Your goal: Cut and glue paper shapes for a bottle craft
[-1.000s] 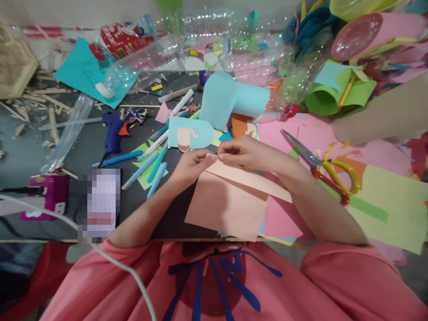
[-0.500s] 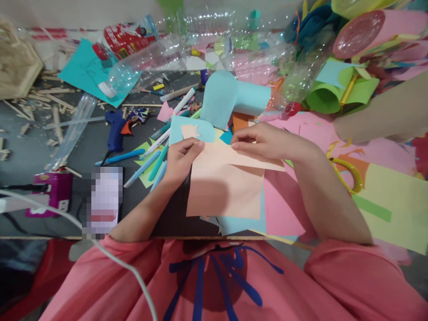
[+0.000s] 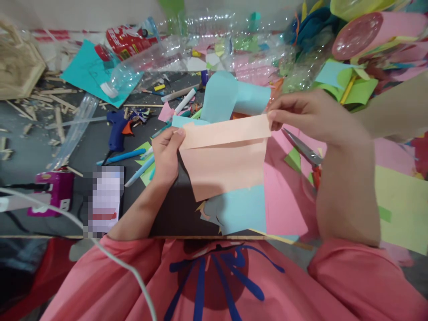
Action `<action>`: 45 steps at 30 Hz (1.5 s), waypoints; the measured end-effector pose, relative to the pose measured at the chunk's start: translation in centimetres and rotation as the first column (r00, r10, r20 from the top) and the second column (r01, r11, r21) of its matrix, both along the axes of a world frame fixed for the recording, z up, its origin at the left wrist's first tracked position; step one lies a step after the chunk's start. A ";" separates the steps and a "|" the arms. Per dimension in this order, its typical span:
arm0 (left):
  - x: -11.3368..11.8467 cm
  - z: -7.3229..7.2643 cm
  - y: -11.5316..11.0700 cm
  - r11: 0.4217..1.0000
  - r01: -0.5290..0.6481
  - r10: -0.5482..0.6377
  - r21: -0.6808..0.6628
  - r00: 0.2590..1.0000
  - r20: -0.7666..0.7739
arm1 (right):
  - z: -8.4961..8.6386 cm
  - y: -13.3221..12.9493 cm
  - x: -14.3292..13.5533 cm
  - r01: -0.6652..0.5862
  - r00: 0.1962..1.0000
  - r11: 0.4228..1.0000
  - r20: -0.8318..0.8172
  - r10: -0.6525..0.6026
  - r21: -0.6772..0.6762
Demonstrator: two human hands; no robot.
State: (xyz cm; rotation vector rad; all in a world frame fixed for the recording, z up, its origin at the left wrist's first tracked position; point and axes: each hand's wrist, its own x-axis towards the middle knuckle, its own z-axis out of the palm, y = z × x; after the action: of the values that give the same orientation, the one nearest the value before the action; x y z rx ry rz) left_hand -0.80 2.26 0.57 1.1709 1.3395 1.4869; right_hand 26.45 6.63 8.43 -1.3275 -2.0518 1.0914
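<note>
A peach sheet of paper (image 3: 224, 167) is held up in front of me, with a long strip along its top edge folded over toward me. My left hand (image 3: 167, 147) pinches the left end of that strip between thumb and fingers. At the strip's right end, my right hand (image 3: 297, 116) pinches the corner. Below the sheet lie light blue paper (image 3: 244, 209) and pink paper (image 3: 286, 200). Behind it stands a light blue paper shape (image 3: 219, 96) with a rolled tube at its side. Scissors (image 3: 306, 151) with red handles rest beside my right forearm.
To the left are a blue glue gun (image 3: 117, 129), several markers (image 3: 142, 169), a phone (image 3: 106, 198) and a purple box (image 3: 50, 194) with cables. Clear plastic bottles (image 3: 147, 58) line the back. Wood sticks (image 3: 56, 100) litter the far left; a green paper roll (image 3: 356, 89) sits right.
My right hand has moved right and up to the strip's end, while my left hand shifted slightly left. The sheet is lifted and the strip drawn straight. The scissors have come into view.
</note>
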 end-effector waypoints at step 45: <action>2.6 0.4 -2.4 0.895 0.392 -0.390 -0.213 0.919 0.052 | -2.6 -3.8 -7.0 -0.084 0.949 0.996 -0.305 0.072 -0.026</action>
State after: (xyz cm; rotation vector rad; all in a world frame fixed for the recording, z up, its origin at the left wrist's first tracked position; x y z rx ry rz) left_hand 1.75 -0.09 1.02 1.2026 1.1447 1.0255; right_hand 19.45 2.82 5.86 -1.0271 -1.8747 1.2890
